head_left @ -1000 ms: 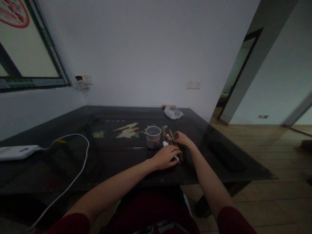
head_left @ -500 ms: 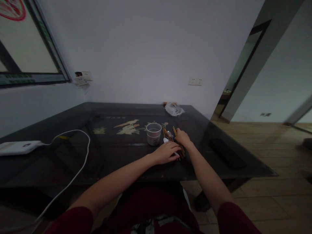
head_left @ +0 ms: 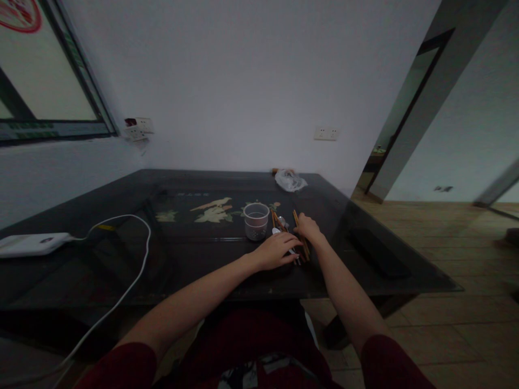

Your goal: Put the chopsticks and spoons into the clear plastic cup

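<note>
The left hand (head_left: 279,250) is lying flat, palm down, with its fingers stretched out and a little apart, and it is pressing on the near ends of the chopsticks (head_left: 300,239). It is gripping nothing. The right hand (head_left: 308,229) is resting just beside it, on the far right side of the same bundle. Its fingers are curling over one stick, though whether they are actually closing on it I cannot tell. The chopsticks are lying on the worktop (head_left: 190,265) between and under the two hands, and their brown tips are poking out past the fingers toward the wall. A white spoon (head_left: 275,231) is lying among them, just beyond the left hand's fingertips. A clear cup (head_left: 255,221) is standing upright just left of the sticks, near the left hand but not touching it. Farther back, by the wall, a crumpled plastic bag (head_left: 289,181) is sitting well apart from both hands. To the right, a dark flat slab (head_left: 377,252) is lying near the edge. Far to the left, a white cable (head_left: 140,259) is looping across the worktop from a white box (head_left: 30,244).
</note>
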Demonstrator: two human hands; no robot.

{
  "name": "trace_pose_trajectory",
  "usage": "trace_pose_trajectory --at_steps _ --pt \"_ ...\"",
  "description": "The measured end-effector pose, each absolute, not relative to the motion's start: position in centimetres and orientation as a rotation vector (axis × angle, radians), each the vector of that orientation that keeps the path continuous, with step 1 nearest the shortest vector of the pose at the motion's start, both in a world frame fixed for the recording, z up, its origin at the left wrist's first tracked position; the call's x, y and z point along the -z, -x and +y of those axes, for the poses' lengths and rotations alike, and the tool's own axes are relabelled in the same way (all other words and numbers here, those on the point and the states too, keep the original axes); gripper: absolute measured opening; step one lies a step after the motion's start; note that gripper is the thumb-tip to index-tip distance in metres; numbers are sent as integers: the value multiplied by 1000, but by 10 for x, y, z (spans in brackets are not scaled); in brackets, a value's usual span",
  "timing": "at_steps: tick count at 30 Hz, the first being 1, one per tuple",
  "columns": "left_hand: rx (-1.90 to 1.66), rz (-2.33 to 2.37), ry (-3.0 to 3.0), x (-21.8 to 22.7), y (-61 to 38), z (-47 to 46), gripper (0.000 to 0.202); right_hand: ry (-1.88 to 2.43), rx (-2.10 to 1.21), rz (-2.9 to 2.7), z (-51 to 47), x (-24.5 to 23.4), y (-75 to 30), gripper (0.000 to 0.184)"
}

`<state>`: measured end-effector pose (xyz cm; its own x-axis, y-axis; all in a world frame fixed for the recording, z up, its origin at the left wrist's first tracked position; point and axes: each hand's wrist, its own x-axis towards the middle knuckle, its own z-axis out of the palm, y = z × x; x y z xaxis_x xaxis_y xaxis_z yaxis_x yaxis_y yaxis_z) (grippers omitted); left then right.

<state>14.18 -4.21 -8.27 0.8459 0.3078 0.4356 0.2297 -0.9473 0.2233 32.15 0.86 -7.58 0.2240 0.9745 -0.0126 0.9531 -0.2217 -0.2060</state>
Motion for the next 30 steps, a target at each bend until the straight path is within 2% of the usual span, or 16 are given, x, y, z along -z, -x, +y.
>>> trace_pose_trajectory --at_steps 10,18,25,30 --pt "-768 425 -2789 78 -139 -44 33 2375 -216 -1738 4 67 -326 40" --pt "-871 501 -2638 78 -139 -40 29 1996 -218 -1648 10 58 -338 35" --pt "-971 652 -2362 72 -137 -40 26 1214 -771 -1484 -3 37 -332 41" --pt "-1042 697 -2174 58 -131 -38 29 851 -990 -1461 -18 22 -314 45"
